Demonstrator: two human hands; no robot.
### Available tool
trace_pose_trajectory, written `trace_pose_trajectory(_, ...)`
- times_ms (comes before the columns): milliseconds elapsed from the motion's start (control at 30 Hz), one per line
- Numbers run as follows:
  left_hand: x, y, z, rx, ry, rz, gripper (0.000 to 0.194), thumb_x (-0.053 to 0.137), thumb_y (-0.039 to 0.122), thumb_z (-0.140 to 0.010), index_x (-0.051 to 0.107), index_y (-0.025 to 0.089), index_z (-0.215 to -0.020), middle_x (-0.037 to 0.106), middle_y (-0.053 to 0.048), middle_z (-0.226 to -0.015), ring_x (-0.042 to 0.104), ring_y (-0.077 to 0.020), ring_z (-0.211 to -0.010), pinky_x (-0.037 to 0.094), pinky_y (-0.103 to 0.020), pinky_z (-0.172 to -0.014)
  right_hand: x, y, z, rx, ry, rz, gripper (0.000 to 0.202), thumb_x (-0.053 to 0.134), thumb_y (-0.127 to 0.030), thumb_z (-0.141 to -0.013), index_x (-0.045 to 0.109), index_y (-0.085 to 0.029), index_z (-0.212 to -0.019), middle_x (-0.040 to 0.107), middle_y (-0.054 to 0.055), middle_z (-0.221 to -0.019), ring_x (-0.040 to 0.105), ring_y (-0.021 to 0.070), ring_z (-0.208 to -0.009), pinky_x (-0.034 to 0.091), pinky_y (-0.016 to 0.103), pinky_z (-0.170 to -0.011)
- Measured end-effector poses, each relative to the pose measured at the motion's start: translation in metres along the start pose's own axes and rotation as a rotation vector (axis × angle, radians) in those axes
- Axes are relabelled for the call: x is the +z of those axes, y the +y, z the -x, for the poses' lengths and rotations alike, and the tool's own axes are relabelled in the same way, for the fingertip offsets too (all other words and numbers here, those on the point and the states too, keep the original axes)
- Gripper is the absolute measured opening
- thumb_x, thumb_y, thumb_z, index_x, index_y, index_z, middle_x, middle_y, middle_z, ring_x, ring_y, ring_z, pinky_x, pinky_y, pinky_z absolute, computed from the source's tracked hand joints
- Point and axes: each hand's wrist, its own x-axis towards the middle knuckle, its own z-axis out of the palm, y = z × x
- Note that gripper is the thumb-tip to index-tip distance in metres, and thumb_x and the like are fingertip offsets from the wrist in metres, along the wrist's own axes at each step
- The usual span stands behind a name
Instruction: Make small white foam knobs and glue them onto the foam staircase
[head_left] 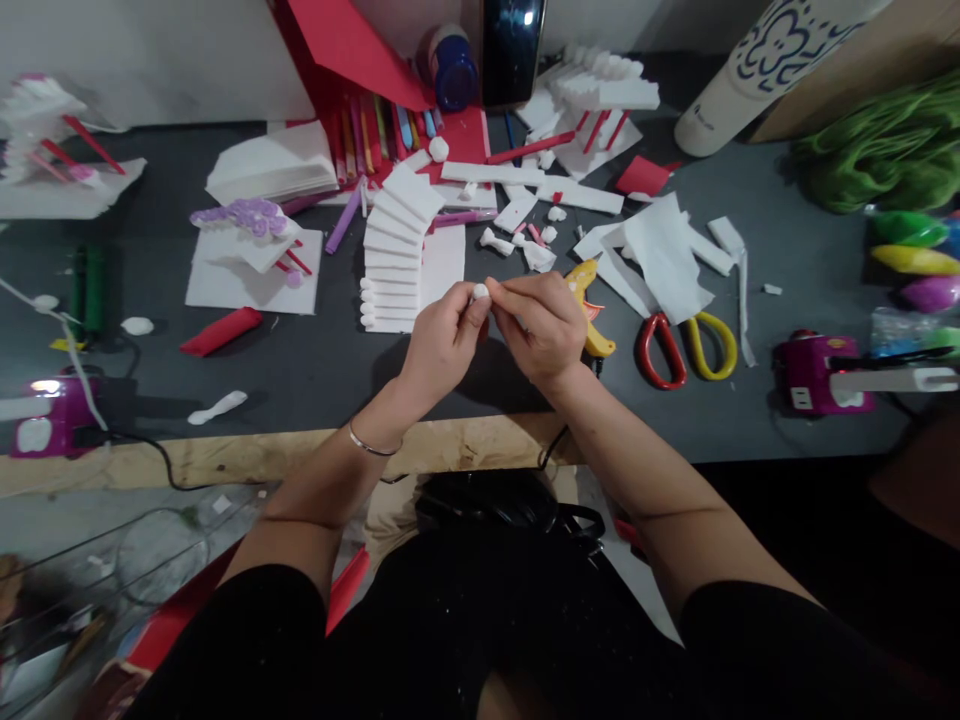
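Observation:
Above the front part of the dark table, my left hand (442, 345) is closed, with a small lump of white modelling clay (481, 291) between thumb and fingers. My right hand (544, 325) meets it there, thumb and fingertips pinched at the lump's right side. Just left of the hands lies a curved fan of white foam strips (394, 245), with small white rounded ends along its lower left edge. A yellow glue gun (598, 340) lies partly hidden behind my right hand. Beyond the fingers are scattered white clay bits (496, 241).
Scissors (661, 350) with red and yellow handles lie right of the hands. Small white models on red sticks (596, 95) stand around. A white bottle (750, 85), a phone (512, 50) and green yarn (885, 140) are at the back. Purple power blocks (821, 370) sit at both sides.

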Motion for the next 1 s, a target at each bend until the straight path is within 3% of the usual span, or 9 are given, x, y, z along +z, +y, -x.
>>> trace_pose_trajectory(133,-0.005,-0.007,-0.003,0.025,0.006,-0.132,0.041,0.030,0.052,-0.112,0.054,0.023,-0.095,0.068,-0.002,-0.075,0.064,-0.0169,-0.068,0.043,-0.030,-0.062,-0.003,-0.005,-0.004,-0.023,-0.024,-0.035,0.028,0.058,-0.027,-0.103,0.077,-0.031,-0.122,0.076,0.006,-0.105,0.071,0.0209,-0.096,0.059,0.041,-0.087)
trace_pose_trajectory(333,-0.012,-0.016,-0.010,0.101,-0.161,-0.368,0.040,0.032,0.048,-0.112,0.059,0.021,-0.100,0.069,-0.004,-0.078,0.064,-0.0199,-0.070,0.033,-0.031,-0.059,-0.017,0.005,-0.015,0.189,-0.162,-0.197,0.019,0.070,-0.044,-0.098,0.081,-0.028,-0.103,0.076,0.001,-0.091,0.069,0.0150,-0.082,0.059,0.033,-0.078)
trace_pose_trajectory(500,-0.017,-0.015,-0.012,0.134,-0.164,-0.352,0.048,0.031,0.056,-0.110,0.060,0.022,-0.093,0.067,-0.004,-0.074,0.063,-0.0194,-0.069,0.034,-0.031,-0.059,-0.020,0.011,-0.018,0.207,-0.242,-0.271,0.026,0.070,-0.050,-0.097,0.083,-0.031,-0.108,0.079,0.001,-0.100,0.073,0.0148,-0.091,0.060,0.032,-0.082)
trace_pose_trajectory(667,-0.019,-0.012,-0.012,0.094,-0.129,-0.268,0.055,0.030,0.062,-0.109,0.055,0.023,-0.080,0.062,-0.001,-0.064,0.059,-0.0170,-0.063,0.037,-0.030,-0.060,-0.019,0.006,-0.018,0.239,-0.240,-0.285,0.028,0.068,-0.052,-0.098,0.082,-0.028,-0.104,0.080,0.002,-0.097,0.073,0.0149,-0.089,0.060,0.031,-0.079)
trace_pose_trajectory(867,-0.015,-0.012,-0.012,0.116,-0.183,-0.230,0.042,0.034,0.049,-0.111,0.054,0.023,-0.086,0.066,-0.001,-0.069,0.061,-0.0170,-0.065,0.039,-0.030,-0.063,-0.014,0.007,-0.015,0.328,-0.238,-0.338,0.033,0.068,-0.052,-0.097,0.078,-0.021,-0.102,0.077,0.002,-0.095,0.070,0.0123,-0.084,0.057,0.028,-0.075)
trace_pose_trajectory(1000,-0.011,-0.012,-0.010,0.093,-0.145,-0.232,0.036,0.036,0.041,-0.112,0.055,0.023,-0.088,0.066,-0.002,-0.070,0.061,-0.0169,-0.065,0.040,-0.030,-0.062,-0.008,0.006,-0.012,0.306,-0.182,-0.296,0.024,0.068,-0.044,-0.098,0.075,-0.021,-0.102,0.074,0.000,-0.090,0.067,0.0106,-0.079,0.054,0.027,-0.072)
